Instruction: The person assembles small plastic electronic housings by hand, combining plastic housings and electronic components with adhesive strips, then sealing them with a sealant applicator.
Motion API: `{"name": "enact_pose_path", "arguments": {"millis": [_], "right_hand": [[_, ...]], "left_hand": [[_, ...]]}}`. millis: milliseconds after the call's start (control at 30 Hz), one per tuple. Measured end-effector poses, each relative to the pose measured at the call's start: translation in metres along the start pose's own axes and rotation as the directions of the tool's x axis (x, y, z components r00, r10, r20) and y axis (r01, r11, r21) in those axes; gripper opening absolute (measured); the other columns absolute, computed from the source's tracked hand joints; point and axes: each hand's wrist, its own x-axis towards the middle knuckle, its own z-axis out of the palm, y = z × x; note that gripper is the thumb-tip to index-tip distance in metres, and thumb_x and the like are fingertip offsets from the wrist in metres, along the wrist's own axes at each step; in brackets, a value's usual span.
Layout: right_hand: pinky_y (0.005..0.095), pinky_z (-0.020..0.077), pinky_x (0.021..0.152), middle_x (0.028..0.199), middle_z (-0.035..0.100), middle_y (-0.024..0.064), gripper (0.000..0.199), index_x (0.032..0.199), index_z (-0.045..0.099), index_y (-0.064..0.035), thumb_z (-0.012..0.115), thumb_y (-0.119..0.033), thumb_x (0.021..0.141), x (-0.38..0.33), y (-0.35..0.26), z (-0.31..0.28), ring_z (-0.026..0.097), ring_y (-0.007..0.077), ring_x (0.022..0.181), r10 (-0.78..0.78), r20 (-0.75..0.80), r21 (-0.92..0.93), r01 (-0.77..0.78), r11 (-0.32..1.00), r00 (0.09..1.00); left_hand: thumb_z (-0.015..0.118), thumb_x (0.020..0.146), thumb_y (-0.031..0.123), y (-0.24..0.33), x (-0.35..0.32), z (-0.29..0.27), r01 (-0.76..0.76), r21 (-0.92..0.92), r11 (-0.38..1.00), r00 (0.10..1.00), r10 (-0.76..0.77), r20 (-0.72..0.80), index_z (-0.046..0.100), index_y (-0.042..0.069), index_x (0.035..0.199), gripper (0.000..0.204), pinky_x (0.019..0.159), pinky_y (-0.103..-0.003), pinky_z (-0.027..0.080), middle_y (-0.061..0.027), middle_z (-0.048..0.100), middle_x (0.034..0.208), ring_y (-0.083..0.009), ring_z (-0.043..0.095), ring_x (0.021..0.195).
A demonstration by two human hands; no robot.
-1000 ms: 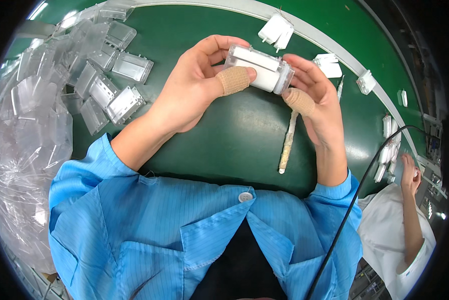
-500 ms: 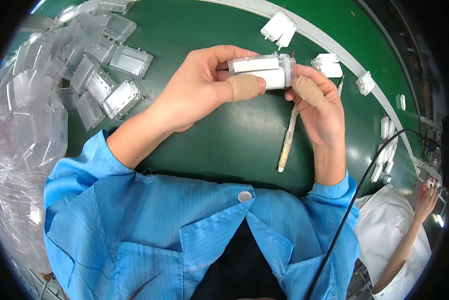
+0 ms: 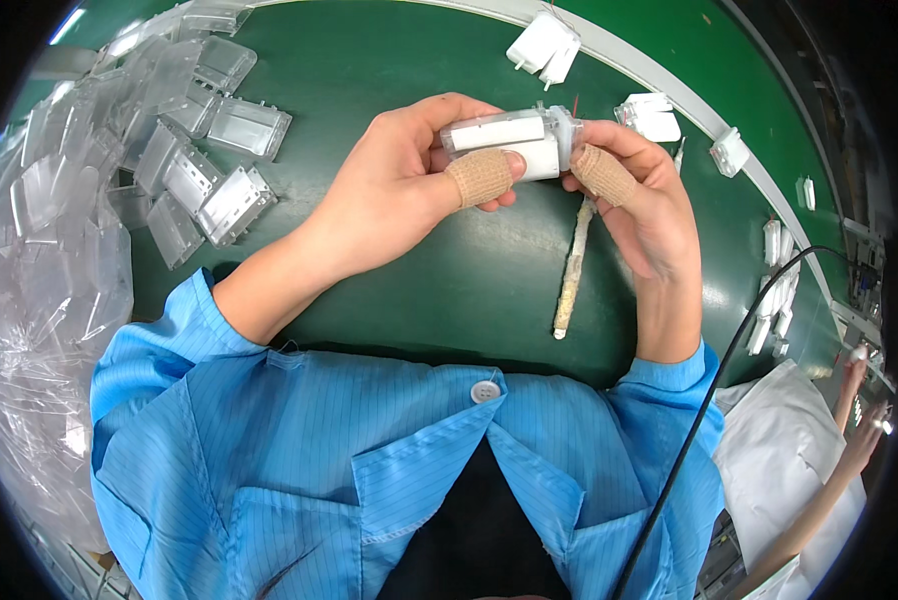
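Note:
Between both hands is a clear plastic case (image 3: 497, 131) with white blocks inside and a thin red wire sticking up near its right end. My left hand (image 3: 394, 180) grips the case's left part, thumb along the near side and fingers behind and beneath. My right hand (image 3: 647, 195) closes on the case's right end with thumb and fingers; what the fingertips press there is partly hidden. Tan bandage wraps cover both thumbs. A slim stick wrapped in pale, yellowish tape (image 3: 572, 275) lies on the green table below my right hand, its upper end passing behind the fingers.
Several clear plastic shells (image 3: 249, 128) are heaped at left, beside a large transparent plastic bag (image 3: 49, 300). White assemblies (image 3: 544, 45) lie at the far edge, with more white pieces (image 3: 772, 290) at right. A black cable (image 3: 714, 390) crosses the right side, near a co-worker's arm (image 3: 809, 520).
The case and my hands sit slightly further left in the picture, as do the surrounding table items. My right thumb has bent at the case's end. The co-worker's hands at right have moved.

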Motion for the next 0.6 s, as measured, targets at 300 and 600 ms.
{"name": "enact_pose_path", "arguments": {"millis": [300, 600], "right_hand": [[0.0248, 0.0494, 0.076, 0.102, 0.065, 0.0118, 0.027, 0.110, 0.062, 0.0033, 0.062, 0.000, 0.083, 0.0011, -0.0015, -0.0013, 0.063, 0.0155, 0.088, -0.026, -0.013, -0.169, 0.023, 0.985, 1.000], [0.0252, 0.0500, 0.076, 0.101, 0.065, 0.0111, 0.026, 0.108, 0.062, 0.0031, 0.064, -0.002, 0.083, 0.0022, -0.0003, -0.0033, 0.063, 0.0154, 0.087, -0.008, 0.049, -0.049, 0.010, 0.999, 0.999]], "left_hand": [[0.062, 0.088, 0.015, -0.0011, -0.0001, -0.0004, -0.010, -0.040, 0.999, 1.000, 0.010, -0.002, 0.052, -0.003, 0.114, 0.034, 0.069, -0.023, 0.049, -0.0087, 0.062, 0.099, -0.0118, 0.062, 0.079], [0.062, 0.088, 0.013, -0.0037, 0.0000, 0.0005, -0.012, -0.049, 0.999, 1.000, 0.011, -0.025, 0.052, -0.003, 0.115, 0.033, 0.067, -0.023, 0.049, -0.0083, 0.062, 0.098, -0.0119, 0.061, 0.077]]}}
